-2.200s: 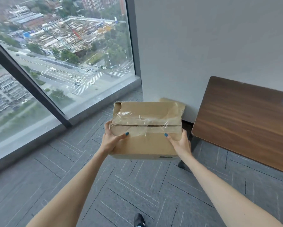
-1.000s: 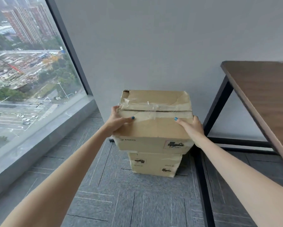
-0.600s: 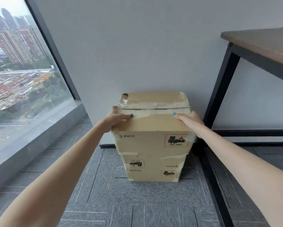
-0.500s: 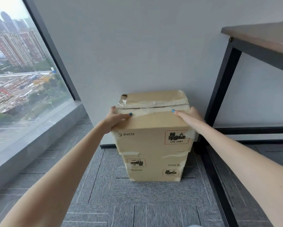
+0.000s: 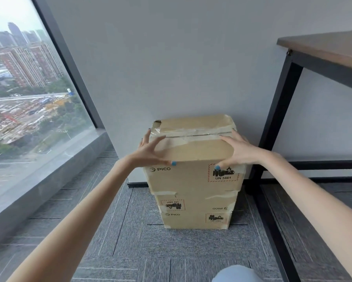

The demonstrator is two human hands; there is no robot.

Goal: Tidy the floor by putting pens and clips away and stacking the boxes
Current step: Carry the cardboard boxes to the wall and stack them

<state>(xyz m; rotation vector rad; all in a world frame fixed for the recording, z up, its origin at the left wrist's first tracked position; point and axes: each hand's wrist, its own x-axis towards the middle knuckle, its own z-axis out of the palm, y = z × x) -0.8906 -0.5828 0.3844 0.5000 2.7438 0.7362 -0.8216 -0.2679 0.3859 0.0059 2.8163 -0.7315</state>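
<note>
A stack of three taped cardboard boxes stands on the grey carpet against the wall. The top box (image 5: 191, 153) carries a PICO print and a UN 3481 label and rests on the middle box (image 5: 199, 200), which sits on the bottom box (image 5: 191, 219). My left hand (image 5: 150, 151) lies on the top box's left edge with fingers spread and the thumb on the front edge. My right hand (image 5: 239, 149) rests on the right edge the same way, thumb on the label. No pens or clips are in sight.
A wooden table (image 5: 323, 49) with a black metal leg (image 5: 277, 110) stands close to the right of the stack, and its floor rail (image 5: 272, 231) runs toward me. A large window and grey sill (image 5: 54, 171) line the left. My knee (image 5: 236, 273) shows at the bottom.
I carried the taped box to the wall and set it on the two stacked boxes. My fingers have since loosened from the sides and now lie spread on its top.
</note>
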